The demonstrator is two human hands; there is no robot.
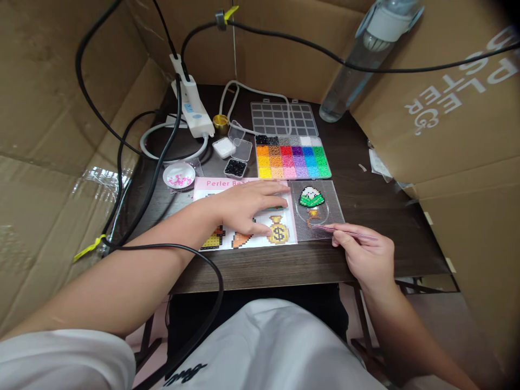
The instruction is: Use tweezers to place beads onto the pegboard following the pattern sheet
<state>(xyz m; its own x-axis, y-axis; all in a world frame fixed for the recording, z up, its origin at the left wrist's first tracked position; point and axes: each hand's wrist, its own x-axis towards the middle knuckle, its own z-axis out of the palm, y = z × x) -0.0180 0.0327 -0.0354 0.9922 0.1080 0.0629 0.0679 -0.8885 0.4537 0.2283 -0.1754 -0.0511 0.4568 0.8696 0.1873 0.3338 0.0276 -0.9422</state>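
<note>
My left hand [254,205] lies flat with fingers spread on a printed Perler bead pattern sheet [260,241], covering its middle. A money bag picture with a dollar sign [278,232] shows below my thumb. Pinched in my right hand [368,254] are pink tweezers [353,233], their tips over the clear pegboard [335,203] at the sheet's right. On that board sits a green and white bead figure [311,197] with a dark outline. Just below it is a small group of orange and brown beads [313,214], close to the tweezer tips.
Behind the board stands a bead box [292,157] sorted by colour, its clear lid [284,118] opened back. Small boxes hold white beads [223,147] and black beads [235,168]. A white dish [179,176] has pink beads. A power strip [193,105], cables and water bottle [357,70] stand near cardboard walls.
</note>
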